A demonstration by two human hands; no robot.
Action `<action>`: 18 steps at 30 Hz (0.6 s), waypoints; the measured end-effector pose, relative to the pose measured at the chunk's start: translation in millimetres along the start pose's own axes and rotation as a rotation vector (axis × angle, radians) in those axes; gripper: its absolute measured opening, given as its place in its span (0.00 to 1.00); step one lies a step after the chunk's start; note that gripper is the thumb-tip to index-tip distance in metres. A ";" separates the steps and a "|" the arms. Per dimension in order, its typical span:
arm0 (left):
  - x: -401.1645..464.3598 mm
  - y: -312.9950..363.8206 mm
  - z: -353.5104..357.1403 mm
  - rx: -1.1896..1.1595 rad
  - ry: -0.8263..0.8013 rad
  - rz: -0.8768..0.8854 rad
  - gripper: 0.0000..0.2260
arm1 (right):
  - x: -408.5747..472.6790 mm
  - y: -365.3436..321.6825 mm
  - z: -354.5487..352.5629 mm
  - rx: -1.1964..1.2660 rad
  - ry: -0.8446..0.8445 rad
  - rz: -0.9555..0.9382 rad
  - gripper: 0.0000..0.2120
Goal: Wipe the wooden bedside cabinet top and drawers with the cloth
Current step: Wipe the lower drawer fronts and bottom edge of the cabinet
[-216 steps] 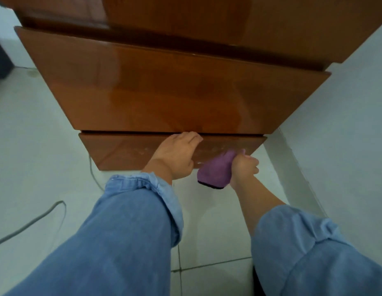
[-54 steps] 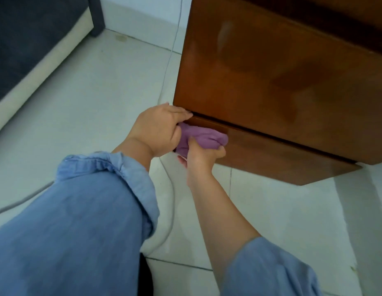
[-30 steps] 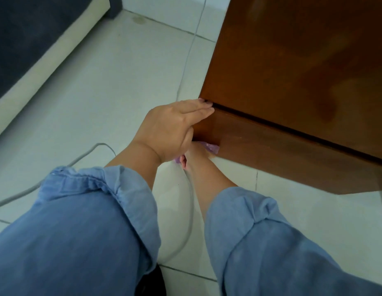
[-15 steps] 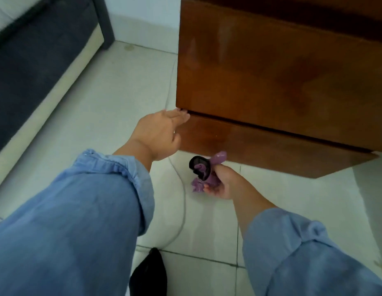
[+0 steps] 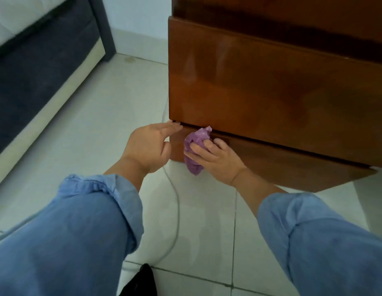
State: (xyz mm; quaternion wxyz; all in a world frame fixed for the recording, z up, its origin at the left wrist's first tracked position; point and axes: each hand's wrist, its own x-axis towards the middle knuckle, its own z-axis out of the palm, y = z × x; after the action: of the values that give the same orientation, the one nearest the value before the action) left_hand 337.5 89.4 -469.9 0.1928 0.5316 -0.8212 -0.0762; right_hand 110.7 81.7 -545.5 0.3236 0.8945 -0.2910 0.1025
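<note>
The right hand [image 5: 215,155] grips a bunched purple cloth [image 5: 195,150], its fingers curled over the wad and pressing it against the left end of the glossy brown wooden base panel [image 5: 282,165] at the foot of the bedside cabinet. The cloth sits under and to the left of that hand's fingers, its upper tip reaching the dark gap below the large lower drawer front [image 5: 271,92]. The left hand [image 5: 150,146] is relaxed, holding nothing, with straight fingertips touching the cabinet's lower left corner at that same gap, just beside the cloth. Both forearms wear rolled blue denim sleeves [image 5: 96,210]. A pale cable [image 5: 177,210] runs across the light tiled floor [image 5: 89,124] between the 2 arms. A dark upholstered bed frame [image 5: 36,67] stands well apart at the left.
</note>
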 end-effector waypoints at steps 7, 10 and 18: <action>-1.1 -8.2 26.3 0.044 0.116 0.134 0.24 | 28.0 -18.2 54.2 -0.198 -0.156 -0.298 0.16; -2.6 -6.5 30.5 0.049 0.133 0.114 0.24 | 32.6 -32.2 57.1 -0.125 -0.408 -0.236 0.24; -9.0 -1.7 23.8 0.024 0.060 -0.007 0.29 | 2.3 -39.8 19.7 0.354 -0.735 -0.044 0.17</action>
State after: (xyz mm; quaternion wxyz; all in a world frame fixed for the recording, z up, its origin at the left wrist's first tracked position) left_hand 332.7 94.9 -494.3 0.2109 0.5387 -0.8140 -0.0511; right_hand 135.9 92.8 -580.5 0.0410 0.9195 -0.3458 -0.1824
